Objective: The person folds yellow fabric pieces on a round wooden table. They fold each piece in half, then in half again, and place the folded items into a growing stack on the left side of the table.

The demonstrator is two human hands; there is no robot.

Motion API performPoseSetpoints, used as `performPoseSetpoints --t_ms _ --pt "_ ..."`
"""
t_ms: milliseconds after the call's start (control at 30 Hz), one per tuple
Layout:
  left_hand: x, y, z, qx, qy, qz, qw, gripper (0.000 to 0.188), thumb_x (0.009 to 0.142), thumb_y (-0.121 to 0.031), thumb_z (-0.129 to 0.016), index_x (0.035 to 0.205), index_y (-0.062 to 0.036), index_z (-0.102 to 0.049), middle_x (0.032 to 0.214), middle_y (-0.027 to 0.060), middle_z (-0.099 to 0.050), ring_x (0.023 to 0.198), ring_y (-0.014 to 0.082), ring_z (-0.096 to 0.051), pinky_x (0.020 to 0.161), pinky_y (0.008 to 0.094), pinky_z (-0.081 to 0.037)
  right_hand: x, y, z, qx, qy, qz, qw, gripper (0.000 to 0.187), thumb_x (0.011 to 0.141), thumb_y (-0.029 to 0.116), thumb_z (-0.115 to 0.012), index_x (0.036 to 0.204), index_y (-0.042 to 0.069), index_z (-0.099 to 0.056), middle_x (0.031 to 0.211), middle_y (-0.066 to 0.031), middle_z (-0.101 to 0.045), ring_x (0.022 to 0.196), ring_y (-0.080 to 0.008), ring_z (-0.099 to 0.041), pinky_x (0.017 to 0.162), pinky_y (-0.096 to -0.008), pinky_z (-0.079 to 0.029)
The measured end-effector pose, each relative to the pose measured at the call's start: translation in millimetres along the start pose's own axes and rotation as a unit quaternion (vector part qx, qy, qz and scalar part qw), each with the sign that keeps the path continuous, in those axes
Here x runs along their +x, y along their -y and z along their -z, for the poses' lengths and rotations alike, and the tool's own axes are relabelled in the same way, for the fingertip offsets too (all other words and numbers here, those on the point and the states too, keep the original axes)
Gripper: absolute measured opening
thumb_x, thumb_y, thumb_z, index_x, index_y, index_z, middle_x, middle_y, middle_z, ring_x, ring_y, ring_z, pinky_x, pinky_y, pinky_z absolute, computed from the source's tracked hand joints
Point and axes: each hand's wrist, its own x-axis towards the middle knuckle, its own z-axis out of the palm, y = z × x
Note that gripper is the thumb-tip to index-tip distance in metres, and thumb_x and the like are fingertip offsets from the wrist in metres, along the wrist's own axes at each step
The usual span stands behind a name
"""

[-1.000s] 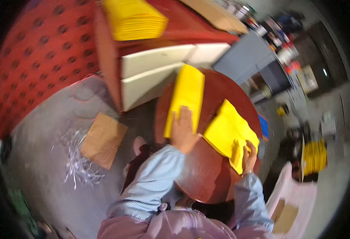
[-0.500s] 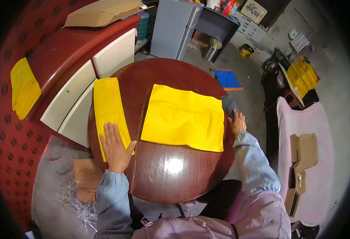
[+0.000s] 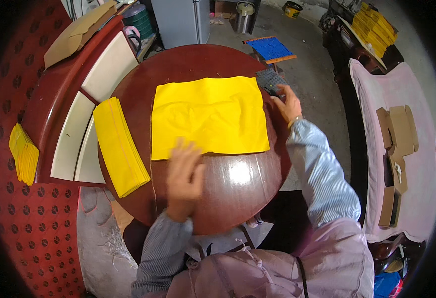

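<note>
A yellow fabric-like sheet [image 3: 210, 115], slightly creased, lies flat on the round dark-red table [image 3: 203, 198]. My left hand [image 3: 184, 176] is over the sheet's near edge, fingers stretched out and smeared by motion, holding nothing I can see. To its left lies a stack of folded yellow sheets [image 3: 121, 149], overhanging the table's left rim. At the table's right rim, my right hand [image 3: 290, 105] has thumb and fingers at the near corner of a dark grey textured pad [image 3: 270, 80], which seems pinched between them. The pad lies beside the sheet's far right corner.
Another yellow stack [image 3: 24, 154] sits on the red sofa's arm at left, with a flat cardboard box [image 3: 76, 37] farther back. A blue-topped stool [image 3: 270, 48] stands beyond the table. Open cardboard boxes [image 3: 397, 149] rest on a pink cover [image 3: 421, 184] at right.
My left hand has left the folded stack and moved right to the big sheet's near edge. My right hand has reached farther onto the grey pad. The view has shifted and turned.
</note>
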Motion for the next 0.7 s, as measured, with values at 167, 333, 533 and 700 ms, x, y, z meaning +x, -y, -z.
performPoseSetpoints --t_ms 167,333,533,700 --pt "32.5 -33.9 -96.7 -0.104 0.109 -0.053 0.987 0.046 0.091 0.006 -0.064 0.137 0.0029 -0.064 0.140 0.0279 -0.064 0.142 0.0436 -0.054 0.122 0.0494 -0.041 -105.2 34.8 20.2 0.184 0.072 -0.104 0.975 0.035 0.104 0.004 -0.061 0.139 0.005 -0.063 0.116 -0.0165 -0.078 0.097 -0.0208 -0.076 0.085 -0.0325 -0.060" --pt "38.8 -30.2 -141.9 0.052 0.153 -0.078 0.984 0.070 0.082 0.007 -0.063 0.151 0.0002 -0.051 0.149 0.0272 -0.056 0.142 0.0453 -0.051 0.122 0.0500 -0.040 -154.6 58.0 27.0 0.274 0.129 -0.046 0.952 0.057 0.097 -0.016 -0.046 0.149 0.005 -0.053 0.130 -0.0118 -0.071 0.098 -0.0146 -0.069 0.090 -0.0295 -0.058" --pt "28.4 -16.6 -113.7 0.010 0.185 -0.078 0.980 0.074 0.078 0.007 -0.063 0.150 -0.0066 -0.057 0.146 0.0238 -0.061 0.139 0.0433 -0.055 0.122 0.0499 -0.042 -188.2 84.0 42.8 0.320 0.170 -0.074 0.929 0.050 0.096 -0.008 -0.054 0.144 0.004 -0.054 0.116 -0.0164 -0.075 0.095 -0.0232 -0.076 0.088 -0.0347 -0.060" --pt "20.5 -7.1 -81.4 -0.010 0.239 -0.064 0.969 0.071 0.078 0.006 -0.061 0.146 -0.0128 -0.064 0.144 0.0215 -0.065 0.138 0.0418 -0.059 0.124 0.0488 -0.041 -208.6 88.0 54.2 0.188 0.138 0.071 0.970 0.041 0.087 -0.001 -0.073 0.127 0.009 -0.071 0.110 -0.0115 -0.072 0.099 -0.0305 -0.071 0.090 -0.0400 -0.058"
